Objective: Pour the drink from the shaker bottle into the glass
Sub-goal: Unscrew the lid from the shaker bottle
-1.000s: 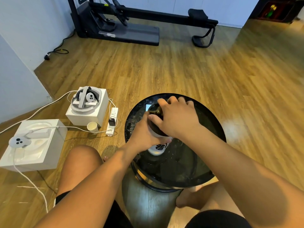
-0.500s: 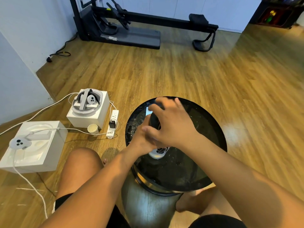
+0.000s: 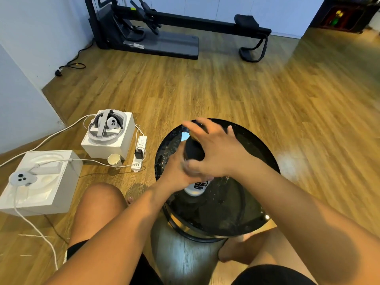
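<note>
Right hand [image 3: 216,153] has turned on the black lid [image 3: 193,151], fingers blurred, clasping it. Left hand [image 3: 176,171] grips the bottle [image 3: 196,187], white with a black marking, upright left of centre on the wet round table [image 3: 257,223]. Open room remains toward the right edge.

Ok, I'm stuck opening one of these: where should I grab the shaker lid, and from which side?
Take the black lid from above, grip spanning its round wall, thumb opposite fingers, as the right hand does. The shaker stands roughly upright on the table, so the lid faces up, free all round. The left hand steadies the shaker from the left.
</note>
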The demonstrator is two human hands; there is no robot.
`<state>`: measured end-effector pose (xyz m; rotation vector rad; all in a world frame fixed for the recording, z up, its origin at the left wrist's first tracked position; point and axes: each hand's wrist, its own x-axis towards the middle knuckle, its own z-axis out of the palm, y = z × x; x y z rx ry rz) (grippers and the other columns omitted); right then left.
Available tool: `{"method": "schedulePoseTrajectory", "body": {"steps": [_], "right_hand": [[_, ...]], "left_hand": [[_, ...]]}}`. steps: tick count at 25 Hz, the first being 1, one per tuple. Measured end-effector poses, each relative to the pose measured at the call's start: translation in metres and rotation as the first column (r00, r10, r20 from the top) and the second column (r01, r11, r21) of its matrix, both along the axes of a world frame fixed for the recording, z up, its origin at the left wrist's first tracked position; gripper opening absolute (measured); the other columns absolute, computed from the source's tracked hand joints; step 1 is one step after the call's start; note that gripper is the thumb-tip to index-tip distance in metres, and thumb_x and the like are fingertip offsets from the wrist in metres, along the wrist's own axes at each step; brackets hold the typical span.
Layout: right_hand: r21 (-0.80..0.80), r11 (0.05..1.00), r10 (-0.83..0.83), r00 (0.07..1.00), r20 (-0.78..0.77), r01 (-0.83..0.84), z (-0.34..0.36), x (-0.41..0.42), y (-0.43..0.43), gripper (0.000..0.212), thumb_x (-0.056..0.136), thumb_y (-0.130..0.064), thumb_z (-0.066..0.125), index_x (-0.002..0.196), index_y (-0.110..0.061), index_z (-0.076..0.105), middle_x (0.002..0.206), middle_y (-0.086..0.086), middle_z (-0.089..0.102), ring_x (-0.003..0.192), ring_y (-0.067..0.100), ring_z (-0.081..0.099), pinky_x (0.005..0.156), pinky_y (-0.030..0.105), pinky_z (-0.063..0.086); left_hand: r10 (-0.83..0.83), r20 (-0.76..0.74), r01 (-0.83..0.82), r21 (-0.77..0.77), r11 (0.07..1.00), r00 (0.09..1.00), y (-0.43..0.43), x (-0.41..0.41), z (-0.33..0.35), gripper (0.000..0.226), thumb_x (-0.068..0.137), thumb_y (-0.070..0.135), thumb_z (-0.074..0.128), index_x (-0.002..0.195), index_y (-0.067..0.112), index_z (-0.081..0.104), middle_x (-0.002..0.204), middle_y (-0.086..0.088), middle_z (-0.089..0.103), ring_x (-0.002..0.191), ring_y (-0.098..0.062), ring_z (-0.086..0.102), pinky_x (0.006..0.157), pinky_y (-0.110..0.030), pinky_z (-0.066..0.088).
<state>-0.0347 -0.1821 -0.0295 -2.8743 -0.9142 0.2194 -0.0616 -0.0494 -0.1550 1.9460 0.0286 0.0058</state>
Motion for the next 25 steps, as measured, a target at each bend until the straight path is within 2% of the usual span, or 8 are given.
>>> {"method": "schedulePoseTrajectory", "body": {"steps": [4, 9, 13, 15, 17, 19, 21, 25], "right_hand": [[-0.167, 0.949, -0.235, 0.955, 0.182, 0.266, 0.001, 0.002, 0.018, 0.069, 0.087, -0.07, 0.034, 0.125, -0.014, 0.046, 0.119, 0.015, 0.054, 0.11, 0.037, 0.049, 0.083, 0.044, 0.037], [-0.051, 0.997, 0.061, 0.997, 0.051, -0.058, 0.006, -0.002, 0.016, 0.037, 0.08, -0.045, 0.053, 0.104, -0.017, 0.052, 0.098, 0.004, 0.052, 0.1, 0.027, 0.052, 0.111, 0.058, 0.022], [0.177, 0.969, 0.164, 0.985, 0.051, -0.171, 0.001, -0.013, 0.017, 0.028, 0.086, -0.045, 0.059, 0.074, -0.022, 0.049, 0.069, -0.009, 0.046, 0.071, 0.012, 0.046, 0.117, 0.042, 0.015], [0.271, 0.941, 0.19, 0.979, 0.072, -0.203, -0.002, -0.021, 0.018, 0.029, 0.087, -0.038, 0.061, 0.068, -0.021, 0.048, 0.061, -0.009, 0.046, 0.063, 0.01, 0.044, 0.116, 0.039, 0.02], [0.383, 0.899, 0.189, 0.977, 0.103, -0.214, -0.007, -0.028, 0.015, 0.021, 0.087, -0.031, 0.062, 0.073, -0.017, 0.056, 0.071, -0.003, 0.054, 0.07, 0.014, 0.05, 0.104, 0.043, 0.038], [0.432, 0.893, 0.062, 0.985, 0.163, -0.128, -0.007, -0.026, 0.011, 0.024, 0.087, -0.035, 0.062, 0.096, -0.014, 0.068, 0.097, 0.001, 0.062, 0.095, 0.02, 0.054, 0.086, 0.044, 0.047], [0.279, 0.957, -0.129, 0.981, 0.146, 0.084, -0.003, -0.013, 0.006, 0.05, 0.086, -0.051, 0.059, 0.123, -0.017, 0.06, 0.123, 0.002, 0.058, 0.117, 0.027, 0.047, 0.09, 0.044, 0.047], [0.038, 0.988, -0.15, 0.988, 0.022, 0.149, -0.002, 0.005, 0.005, 0.066, 0.081, -0.056, 0.055, 0.135, -0.018, 0.047, 0.128, 0.006, 0.054, 0.116, 0.03, 0.048, 0.097, 0.043, 0.041]], "left_hand": [[0.017, -0.059, -0.016, 0.028, 0.999, 0.998, -0.001, 0.0, 0.001, 0.087, 0.037, 0.064, 0.092, 0.102, 0.056, 0.034, 0.103, 0.022, 0.065, 0.096, 0.015, 0.06, 0.072, -0.01, 0.048], [-0.017, 0.042, 0.013, 0.094, 0.995, 0.999, 0.003, -0.002, 0.001, 0.092, 0.049, 0.048, 0.098, 0.108, 0.079, 0.033, 0.104, 0.016, 0.07, 0.093, 0.01, 0.067, 0.073, -0.012, 0.053], [-0.012, -0.104, -0.011, -0.217, 0.976, 0.994, 0.002, -0.003, 0.004, 0.022, 0.102, 0.009, 0.047, 0.103, 0.025, 0.062, 0.085, -0.002, 0.073, 0.071, -0.007, 0.075, 0.061, -0.029, 0.061], [-0.049, -0.147, 0.026, -0.156, 0.987, 0.988, 0.002, -0.004, -0.005, 0.042, 0.11, 0.001, 0.019, 0.089, 0.02, 0.05, 0.074, 0.004, 0.067, 0.053, 0.006, 0.068, 0.051, -0.014, 0.054], [-0.013, -0.174, 0.015, 0.012, 1.0, 0.985, 0.002, -0.005, -0.007, 0.038, 0.11, -0.004, 0.03, 0.094, 0.024, 0.05, 0.085, 0.014, 0.06, 0.053, 0.018, 0.061, 0.05, -0.003, 0.046], [-0.049, -0.136, 0.053, 0.028, 0.998, 0.989, 0.0, -0.001, -0.005, 0.041, 0.087, 0.006, 0.076, 0.12, 0.019, 0.054, 0.1, 0.022, 0.055, 0.073, 0.025, 0.061, 0.06, 0.0, 0.044], [-0.014, -0.125, 0.023, 0.067, 0.997, 0.992, 0.002, -0.001, -0.003, 0.088, 0.053, 0.047, 0.092, 0.126, 0.03, 0.046, 0.098, 0.026, 0.06, 0.086, 0.021, 0.062, 0.063, -0.001, 0.044], [0.026, -0.024, -0.024, 0.071, 0.997, 0.999, 0.001, -0.002, -0.003, 0.092, 0.045, 0.056, 0.098, 0.114, 0.053, 0.037, 0.097, 0.028, 0.062, 0.089, 0.03, 0.055, 0.068, 0.002, 0.041]]}}
